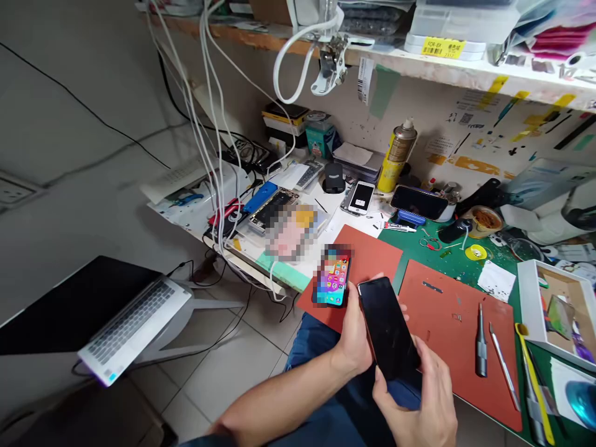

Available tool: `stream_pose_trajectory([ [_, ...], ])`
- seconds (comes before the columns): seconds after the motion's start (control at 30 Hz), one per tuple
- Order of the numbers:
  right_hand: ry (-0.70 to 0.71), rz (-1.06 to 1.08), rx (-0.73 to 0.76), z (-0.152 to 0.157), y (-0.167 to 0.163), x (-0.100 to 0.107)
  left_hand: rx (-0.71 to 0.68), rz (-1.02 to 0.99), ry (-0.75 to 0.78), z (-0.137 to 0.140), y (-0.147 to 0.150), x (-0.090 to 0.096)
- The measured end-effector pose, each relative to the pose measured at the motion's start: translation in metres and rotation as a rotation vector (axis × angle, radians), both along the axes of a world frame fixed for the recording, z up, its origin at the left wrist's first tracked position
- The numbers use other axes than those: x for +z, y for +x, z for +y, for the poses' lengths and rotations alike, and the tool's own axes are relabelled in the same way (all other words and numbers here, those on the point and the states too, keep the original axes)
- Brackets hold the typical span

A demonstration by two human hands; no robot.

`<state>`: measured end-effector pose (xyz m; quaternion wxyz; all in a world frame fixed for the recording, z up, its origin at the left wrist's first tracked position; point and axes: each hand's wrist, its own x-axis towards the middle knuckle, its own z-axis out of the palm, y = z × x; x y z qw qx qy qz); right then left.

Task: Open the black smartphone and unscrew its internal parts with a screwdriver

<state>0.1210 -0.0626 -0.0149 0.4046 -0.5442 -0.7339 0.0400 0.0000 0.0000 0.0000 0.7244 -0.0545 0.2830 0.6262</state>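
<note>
A black smartphone [387,326] with a dark screen is held over my lap, tilted away from me. My left hand [354,338] wraps around its left edge, with fingertips showing past the far right side. At the lower right corner, my right hand [421,388] grips the same phone between thumb and fingers. Beyond my left hand, a second smartphone [336,279] lies on a red-brown mat [367,254], its screen lit with colourful app icons. Part of that phone is blurred out.
Screwdrivers [481,341] and small metal parts lie on another red-brown mat [447,304]. To the right are yellow tweezers [535,385] and a white box [535,304]. A spray can [398,155] and a white phone [361,197] sit farther back. A laptop [130,329] is at left.
</note>
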Motion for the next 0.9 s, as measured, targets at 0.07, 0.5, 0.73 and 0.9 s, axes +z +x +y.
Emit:
stream_pose_trajectory([
  [0.07,0.061,0.005,-0.009,-0.003,-0.01,-0.002,0.004,-0.004,0.055,0.005,-0.006,0.002],
  [0.5,0.123,-0.034,0.062,-0.009,-0.023,-0.005,-0.077,-0.049,0.21,0.013,-0.026,0.012],
  [0.73,0.154,-0.021,0.051,-0.009,-0.023,-0.001,-0.123,-0.038,0.186,0.014,-0.027,0.014],
  [0.9,0.149,-0.022,0.073,-0.011,-0.019,-0.003,-0.143,-0.034,0.19,0.014,-0.026,0.014],
])
